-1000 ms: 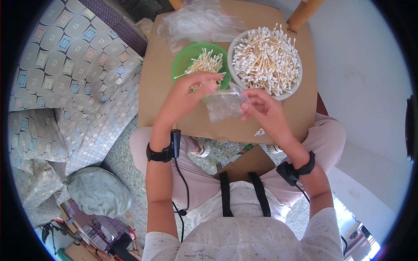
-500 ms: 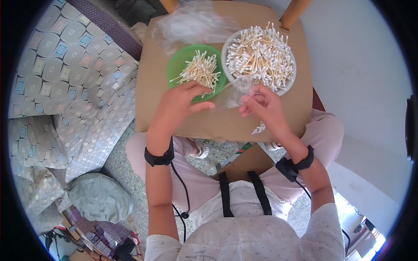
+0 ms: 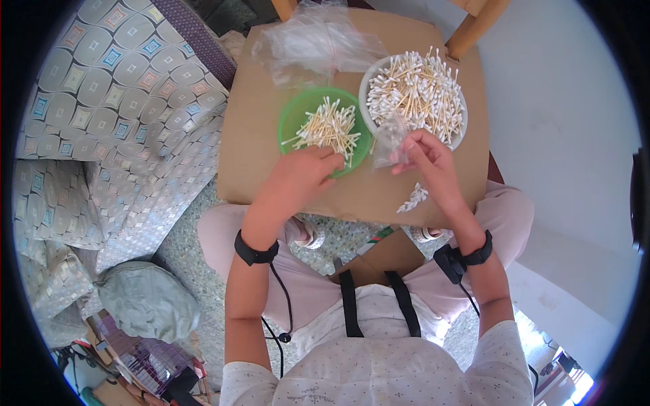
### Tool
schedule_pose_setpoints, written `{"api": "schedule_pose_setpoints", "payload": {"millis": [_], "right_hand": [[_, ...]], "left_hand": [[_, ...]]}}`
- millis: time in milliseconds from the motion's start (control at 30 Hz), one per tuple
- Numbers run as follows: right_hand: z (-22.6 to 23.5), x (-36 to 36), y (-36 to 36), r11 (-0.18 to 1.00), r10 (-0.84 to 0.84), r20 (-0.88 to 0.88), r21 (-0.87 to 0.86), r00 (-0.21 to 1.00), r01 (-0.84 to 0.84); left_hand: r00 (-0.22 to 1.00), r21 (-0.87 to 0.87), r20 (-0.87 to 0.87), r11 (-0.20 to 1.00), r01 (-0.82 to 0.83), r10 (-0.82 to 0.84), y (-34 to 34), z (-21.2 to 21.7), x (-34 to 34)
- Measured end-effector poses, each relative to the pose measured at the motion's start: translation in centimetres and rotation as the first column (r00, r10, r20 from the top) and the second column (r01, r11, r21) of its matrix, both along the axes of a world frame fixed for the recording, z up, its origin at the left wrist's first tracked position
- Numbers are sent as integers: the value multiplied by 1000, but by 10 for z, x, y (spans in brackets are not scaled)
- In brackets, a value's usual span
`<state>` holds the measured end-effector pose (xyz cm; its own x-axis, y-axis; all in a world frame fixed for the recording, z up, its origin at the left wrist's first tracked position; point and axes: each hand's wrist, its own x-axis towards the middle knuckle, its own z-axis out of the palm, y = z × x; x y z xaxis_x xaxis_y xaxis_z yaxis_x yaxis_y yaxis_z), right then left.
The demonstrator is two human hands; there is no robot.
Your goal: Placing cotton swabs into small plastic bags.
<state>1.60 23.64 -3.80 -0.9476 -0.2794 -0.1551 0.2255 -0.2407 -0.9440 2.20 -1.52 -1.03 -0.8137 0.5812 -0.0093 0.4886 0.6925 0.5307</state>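
Note:
A green bowl stands on the cardboard-covered surface with a loose heap of cotton swabs in it. My left hand reaches over its near rim, fingers bent together at the edge of the heap; whatever is between the fingertips is hidden. To the right, my right hand pinches a small clear plastic bag between thumb and fingers. That bag hangs in front of a white bowl, which is piled high with many more cotton swabs.
Several clear plastic bags lie in a pile behind the green bowl. A small cluster of white swab tips rests near the front edge of the cardboard. Wooden posts rise at the far edge, and patterned cloth covers something at left.
My left hand has come in over the green bowl's near rim, its spread fingers now curled. The right hand still grips the plastic bag. The whole view has shifted slightly.

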Motion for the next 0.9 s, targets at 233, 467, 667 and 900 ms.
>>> {"api": "schedule_pose_setpoints", "payload": {"millis": [233, 467, 667, 900], "right_hand": [[22, 1, 4, 997, -56, -40, 50, 998, 58], [22, 3, 0, 993, -112, -95, 16, 989, 114], [18, 5, 2, 988, -151, -123, 10, 981, 154], [15, 4, 1, 988, -155, -120, -27, 981, 153]], "left_hand": [[979, 42, 156, 992, 123, -128, -1, -4, 0], [935, 104, -255, 969, -225, 245, 23, -28, -9], [907, -24, -174, 919, -393, 383, 44, -43, -1], [897, -67, -123, 898, -435, 426, 47, -44, -5]]}}
